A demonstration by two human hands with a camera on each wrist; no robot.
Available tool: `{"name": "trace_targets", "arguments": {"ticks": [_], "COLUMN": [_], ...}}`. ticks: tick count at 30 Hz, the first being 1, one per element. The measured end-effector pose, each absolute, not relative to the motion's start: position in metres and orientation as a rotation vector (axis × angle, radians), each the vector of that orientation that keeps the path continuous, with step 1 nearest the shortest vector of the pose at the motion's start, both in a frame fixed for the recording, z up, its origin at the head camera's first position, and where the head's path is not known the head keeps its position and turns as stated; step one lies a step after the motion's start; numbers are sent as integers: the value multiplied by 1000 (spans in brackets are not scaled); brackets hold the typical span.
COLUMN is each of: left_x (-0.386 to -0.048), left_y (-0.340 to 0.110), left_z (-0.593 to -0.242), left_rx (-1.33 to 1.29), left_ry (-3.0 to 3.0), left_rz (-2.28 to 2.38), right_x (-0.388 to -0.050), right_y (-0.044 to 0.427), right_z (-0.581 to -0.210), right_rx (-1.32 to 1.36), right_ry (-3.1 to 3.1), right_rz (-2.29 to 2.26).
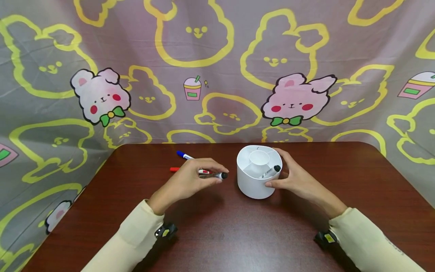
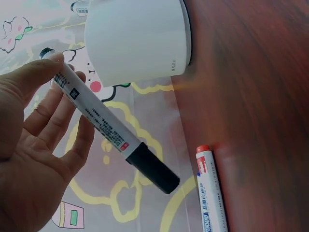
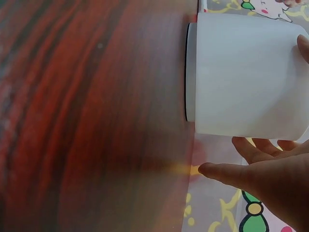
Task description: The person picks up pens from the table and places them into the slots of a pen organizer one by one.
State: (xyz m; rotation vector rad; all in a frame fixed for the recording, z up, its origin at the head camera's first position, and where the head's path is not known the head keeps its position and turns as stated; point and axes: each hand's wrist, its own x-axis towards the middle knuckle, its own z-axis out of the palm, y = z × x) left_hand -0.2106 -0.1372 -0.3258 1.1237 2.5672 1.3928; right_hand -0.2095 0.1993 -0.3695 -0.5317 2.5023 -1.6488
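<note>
My left hand (image 1: 190, 179) pinches a white marker with a black cap (image 2: 104, 116) near its uncapped-looking end between thumb and fingers, left of the white round organizer (image 1: 255, 187). The marker hangs slanted, its black cap pointing down and away from the palm in the left wrist view. My right hand (image 1: 299, 179) holds the organizer's right side, thumb at the front and fingers round the back. Inside the organizer, a marker with a dark cap (image 1: 269, 172) leans against the right rim. In the right wrist view the organizer's wall (image 3: 246, 77) lies beside my fingers.
Behind my left hand, a blue-capped marker (image 1: 184, 155) and a red-capped marker (image 1: 175, 169) lie on the brown table (image 1: 217, 241). A patterned curtain (image 1: 217, 75) hangs along the table's far edge.
</note>
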Motion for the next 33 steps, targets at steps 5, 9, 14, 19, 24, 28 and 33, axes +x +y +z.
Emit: {"name": "trace_targets", "arguments": {"ticks": [5,9,14,19,24,28,33], "left_x": [-208,-207,-207,-206,-204,-204,-202], "left_y": [-135,-132,-127,-123,-120,-116,-108], "left_z": [-320,-315,-309,-305,-301,-299,-291], "left_rx": [1224,1280,1346,1402,1439,1477,1549], "left_ry": [2575,2567,2551,2545,2562,2562,2546], "left_rz": [1392,1407,1431,1445,1457,1498,1623], "right_x": [-209,-209,-208,-211,-213,-212,-212], "right_y": [199,199,198,197,197,198,198], "right_z": [-369,-370,-370,-369,-368,-368,-368], "right_rx": [-537,-538,-485,-493,-527,-535,-524], "right_ry": [2495,2503,2606,2580,2501,2488,2491], "right_rz": [-1655,-1655,-1588,-1608,-1654,-1663,-1653]}}
